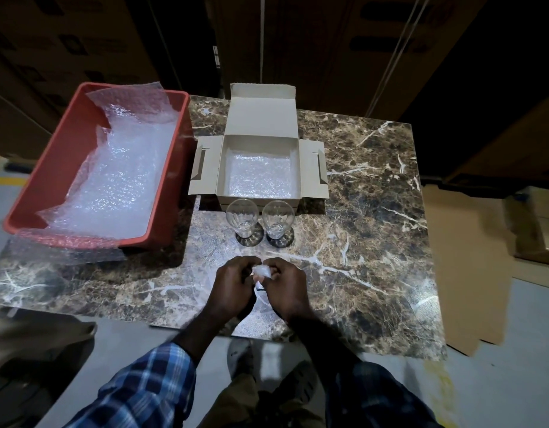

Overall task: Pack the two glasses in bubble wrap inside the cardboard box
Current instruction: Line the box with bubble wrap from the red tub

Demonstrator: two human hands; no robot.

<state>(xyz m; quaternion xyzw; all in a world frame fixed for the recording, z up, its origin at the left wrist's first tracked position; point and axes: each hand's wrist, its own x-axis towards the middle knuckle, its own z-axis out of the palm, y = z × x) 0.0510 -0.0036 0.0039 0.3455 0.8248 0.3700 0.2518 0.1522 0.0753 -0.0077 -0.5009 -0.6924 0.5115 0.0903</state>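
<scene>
Nearest the camera, the left hand [233, 284] and the right hand [285, 285] meet over the near edge of the marble table [375, 242], both curled round a small piece of bubble wrap [262, 271] pinched between them; more of the sheet seems to trail down below the hands, though the hands hide most of it. By my judgement the step in hand is readying a wrap for the first glass, so neither glass is packed yet. The next move calls for opening the sheet flat and bringing a glass onto it (clear plastic against clear glass, so edges are easy to lose).

Just beyond the hands stand the two glasses, the left glass [243, 218] and the right glass [278, 219], upright, side by side and close but apart, each clear, ribbed and flaring to a wide rim, bare of any wrap.

Directly behind them sits the cardboard box [261, 140], lid and side flaps open, its floor already lined with a bubble layer [259, 173]. To the far left, a red crate [66, 156] holds loose bubble sheeting [122, 180], some spilling over its near rim.
</scene>
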